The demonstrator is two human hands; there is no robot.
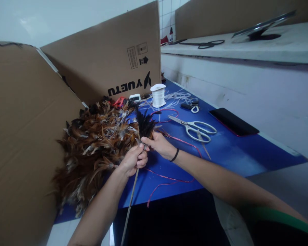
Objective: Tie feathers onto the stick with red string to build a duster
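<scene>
My left hand is closed round a thin stick, whose lower end slants down towards me. At the stick's top is a tuft of black feathers. My right hand, with a dark band at the wrist, pinches the base of this tuft, its thumb touching the left hand's fingers. A heap of brown feathers lies just left of both hands. Pink string loops over the blue table beneath and beyond them. What lies between the fingertips is partly hidden.
Open scissors lie right of my hands, near a black phone. A white spool, small snips and loose clear strands stand or lie farther back. Cardboard walls rise behind and at left. A white shelf runs along the right.
</scene>
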